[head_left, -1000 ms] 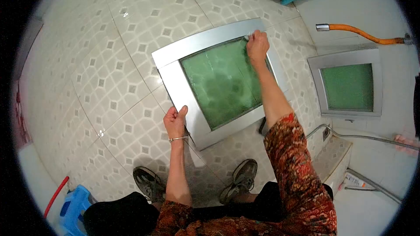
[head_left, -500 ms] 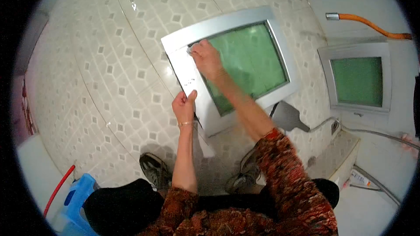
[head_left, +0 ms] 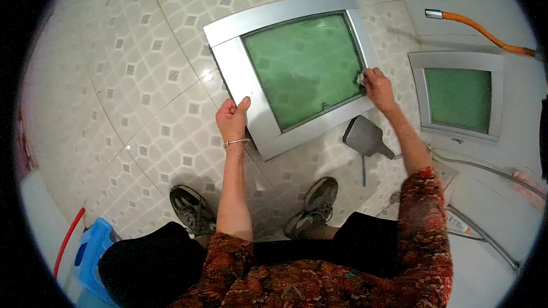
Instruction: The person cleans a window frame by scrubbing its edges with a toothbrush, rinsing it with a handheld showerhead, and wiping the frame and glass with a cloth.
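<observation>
A window sash (head_left: 285,142) with a silver-white frame and a green glass pane (head_left: 305,68) is tilted in front of me above the tiled floor. My left hand (head_left: 232,118) is closed on the left side of its frame, thumb on top and the other fingers curled at the edge. At the pane's right side, near the lower right corner, my right hand (head_left: 379,90) pinches a small whitish wad (head_left: 361,78) against the border of glass and frame. The wad's exact kind is too small to make out.
A dark grey paddle-shaped thing (head_left: 365,136) lies right of the sash. A second green-paned window (head_left: 458,97) stands by the right wall, below an orange hose (head_left: 485,35). A blue plastic stool-like object (head_left: 94,256) and a red hose (head_left: 68,242) are at lower left.
My right hand has moved with the wad from the sash's upper left corner to the pane's right side. My left hand keeps its hold on the left frame. The view has shifted slightly.
</observation>
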The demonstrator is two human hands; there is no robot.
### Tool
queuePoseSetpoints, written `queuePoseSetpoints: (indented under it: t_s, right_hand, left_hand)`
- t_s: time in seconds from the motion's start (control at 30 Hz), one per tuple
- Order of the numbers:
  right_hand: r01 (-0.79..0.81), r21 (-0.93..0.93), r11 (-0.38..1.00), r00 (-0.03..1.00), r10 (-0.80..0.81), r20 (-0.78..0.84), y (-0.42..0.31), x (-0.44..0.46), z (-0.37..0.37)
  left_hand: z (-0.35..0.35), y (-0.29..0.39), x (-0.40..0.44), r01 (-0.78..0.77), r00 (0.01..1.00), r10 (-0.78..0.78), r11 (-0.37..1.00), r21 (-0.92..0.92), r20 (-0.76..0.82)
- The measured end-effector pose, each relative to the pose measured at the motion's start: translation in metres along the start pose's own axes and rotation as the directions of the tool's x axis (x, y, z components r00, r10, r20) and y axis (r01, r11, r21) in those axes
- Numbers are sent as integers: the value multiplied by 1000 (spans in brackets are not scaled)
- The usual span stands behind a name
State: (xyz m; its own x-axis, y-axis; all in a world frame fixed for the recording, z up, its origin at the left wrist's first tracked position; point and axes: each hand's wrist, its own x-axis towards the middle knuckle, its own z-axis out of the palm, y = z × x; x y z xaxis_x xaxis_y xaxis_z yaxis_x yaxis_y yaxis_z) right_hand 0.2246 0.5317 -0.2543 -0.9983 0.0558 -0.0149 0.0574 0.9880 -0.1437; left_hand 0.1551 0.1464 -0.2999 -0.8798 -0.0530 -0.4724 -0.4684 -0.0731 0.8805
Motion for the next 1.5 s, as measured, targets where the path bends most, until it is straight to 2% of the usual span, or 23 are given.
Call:
queuePoseSetpoints:
  t_s: [0.03,0.07,0.1,0.13,0.17,0.23,0.33,0.4,0.47,0.57,0.63,0.7,0.8,0.87,0.93,0.97,1.0,1.1,1.2,1.3,1.33,1.4,1.5]
  right_hand:
    - [-120,-49,992,987,114,-112,-9,3,11]
    - [-324,20,946,926,322,-195,-32,4,21]
    - [-251,180,951,914,294,-281,-45,4,40]
    - [-205,185,961,889,262,-376,-81,14,47]
    - [-136,242,961,912,217,-348,-113,21,52]
    - [34,259,965,890,89,-448,-170,39,75]
    - [-9,267,964,949,93,-303,-192,68,62]
    - [-133,80,988,927,152,-343,-137,84,77]
    - [-284,73,956,852,286,-439,-95,99,42]
    - [-378,-32,925,833,325,-449,-76,107,41]
    - [-264,208,942,842,330,-426,-126,101,73]
    - [-45,112,993,949,78,-305,-210,88,76]
    - [80,283,956,938,25,-347,-231,90,62]
    - [17,195,981,909,66,-413,-193,110,70]
    - [-185,62,981,898,195,-395,-152,149,65]
    - [-142,236,961,893,227,-389,-158,159,55]
    - [-92,402,911,889,258,-379,-169,171,42]
    - [162,725,669,895,210,-393,-228,179,66]
    - [156,675,721,900,177,-397,-261,166,74]
    - [250,450,857,965,-185,-184,-250,120,53]
    - [289,411,864,957,-262,-123,-249,96,49]
    - [252,493,833,964,-262,-49,-240,51,41]
    - [295,459,838,954,-286,-90,-236,53,45]
  left_hand:
    - [1,2,-2,17,1000,-16,1000,16,-18]
    - [4,8,-5,33,999,-31,999,33,-36]
    - [7,11,-6,46,998,-44,998,52,-55]
    - [7,9,-4,17,998,-13,998,64,-54]
    - [5,4,-2,-11,999,15,997,81,-49]
    - [4,0,-4,-11,999,14,997,70,-40]
    - [4,3,-3,18,999,-17,999,29,-29]
    - [4,-1,-2,-4,999,5,999,35,-35]
    - [2,0,-2,-3,999,5,999,38,-47]
    - [4,7,-4,44,998,-42,999,29,-44]
    - [6,4,-2,51,998,-51,999,3,-35]
    - [3,-13,2,30,999,-31,999,-35,-30]
    - [1,5,-5,44,999,-43,998,-49,29]
    - [-1,6,-7,46,999,-43,996,-80,29]
    - [2,10,-8,62,998,-61,995,-80,16]
    - [2,14,-7,67,998,-66,995,-78,20]
    - [1,18,-7,57,998,-57,994,88,-5]
    - [2,-30,6,50,999,-49,998,-50,18]
    - [1,-13,0,63,997,-59,992,-110,41]
    - [2,-16,2,61,997,-57,992,-107,46]
    - [-1,-20,3,71,994,-67,997,-43,80]
    - [-12,-25,8,79,987,-91,993,92,130]
    - [-20,-19,5,169,961,-126,972,-165,245]
